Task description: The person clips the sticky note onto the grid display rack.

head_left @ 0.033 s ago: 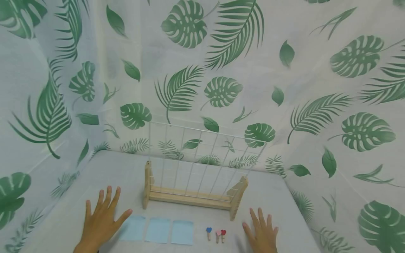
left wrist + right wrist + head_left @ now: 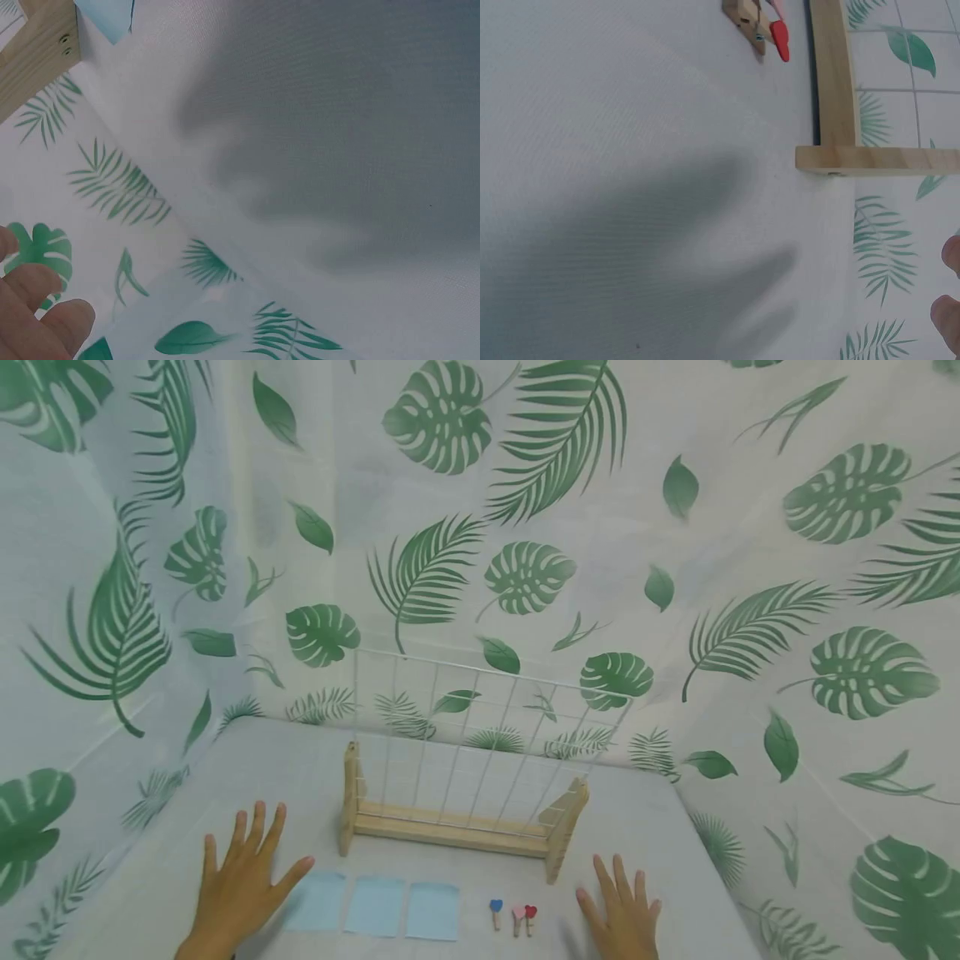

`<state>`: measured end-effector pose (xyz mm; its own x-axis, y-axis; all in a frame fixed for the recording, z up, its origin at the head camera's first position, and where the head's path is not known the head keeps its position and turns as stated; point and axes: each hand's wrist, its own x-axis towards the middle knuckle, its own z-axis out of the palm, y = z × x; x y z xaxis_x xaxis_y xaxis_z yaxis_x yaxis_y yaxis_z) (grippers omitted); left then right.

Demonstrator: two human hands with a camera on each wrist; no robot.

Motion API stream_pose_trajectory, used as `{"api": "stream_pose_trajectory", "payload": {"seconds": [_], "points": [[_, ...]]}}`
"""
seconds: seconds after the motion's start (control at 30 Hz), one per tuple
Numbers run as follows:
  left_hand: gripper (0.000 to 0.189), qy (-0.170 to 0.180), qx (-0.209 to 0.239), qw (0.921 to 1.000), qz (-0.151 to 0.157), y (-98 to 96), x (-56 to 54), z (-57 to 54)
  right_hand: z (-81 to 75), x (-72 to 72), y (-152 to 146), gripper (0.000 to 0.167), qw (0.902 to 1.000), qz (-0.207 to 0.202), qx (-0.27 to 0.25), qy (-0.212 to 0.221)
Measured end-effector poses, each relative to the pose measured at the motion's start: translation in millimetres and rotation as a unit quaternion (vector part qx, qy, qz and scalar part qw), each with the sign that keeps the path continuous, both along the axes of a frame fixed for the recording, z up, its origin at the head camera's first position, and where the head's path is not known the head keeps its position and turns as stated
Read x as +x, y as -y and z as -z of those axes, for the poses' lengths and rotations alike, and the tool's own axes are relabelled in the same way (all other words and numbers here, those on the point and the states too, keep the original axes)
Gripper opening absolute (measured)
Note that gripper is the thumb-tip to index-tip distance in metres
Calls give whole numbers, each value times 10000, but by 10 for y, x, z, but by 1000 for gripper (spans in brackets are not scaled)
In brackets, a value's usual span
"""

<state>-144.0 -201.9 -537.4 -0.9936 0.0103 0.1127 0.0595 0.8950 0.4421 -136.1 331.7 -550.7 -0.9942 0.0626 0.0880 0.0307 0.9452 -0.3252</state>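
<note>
Thin light-blue square sheets (image 2: 375,906) lie at four o'clock from the outstretched fingers of the left hand (image 2: 236,889). Heart-topped wooden clothespins (image 2: 518,913) lie at eight from the right hand's (image 2: 624,914). Both sets of fingers are spread, empty.

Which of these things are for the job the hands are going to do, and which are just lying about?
Probably for the job, since they're set out together:
- three light-blue squares
- blue heart peg, pink heart peg, red heart peg
- wood-and-wire rack

Probably just surroundings (no loose thing looks stray):
- leafy backdrop
- white tabletop
</note>
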Motion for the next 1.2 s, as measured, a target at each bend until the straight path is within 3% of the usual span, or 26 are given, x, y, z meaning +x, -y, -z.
{"api": "stream_pose_trajectory", "payload": {"seconds": [0.4,0.57,0.67,0.77,0.83,0.97,1.2], "points": [[97,0,73,10000,-38,41,49,54,14,40,59,63,9996,27,-294,37],[90,-55,127,9999,91,48,61,65,71,83,64,51,9941,-342,-648,-800],[82,-80,96,9998,177,67,47,45,84,55,77,43,9842,-635,-717,-1490],[74,-168,63,9995,261,89,33,23,46,22,117,37,9772,-753,-745,-1839],[69,-259,9,9992,310,97,25,16,-2,8,149,32,9772,-786,-863,-1776],[59,-414,62,9980,479,89,5,20,-92,4,224,26,9835,-730,-1248,-1085],[52,-254,767,9928,881,36,-18,47,-114,-30,350,24,9805,-723,-1782,-406]]}}
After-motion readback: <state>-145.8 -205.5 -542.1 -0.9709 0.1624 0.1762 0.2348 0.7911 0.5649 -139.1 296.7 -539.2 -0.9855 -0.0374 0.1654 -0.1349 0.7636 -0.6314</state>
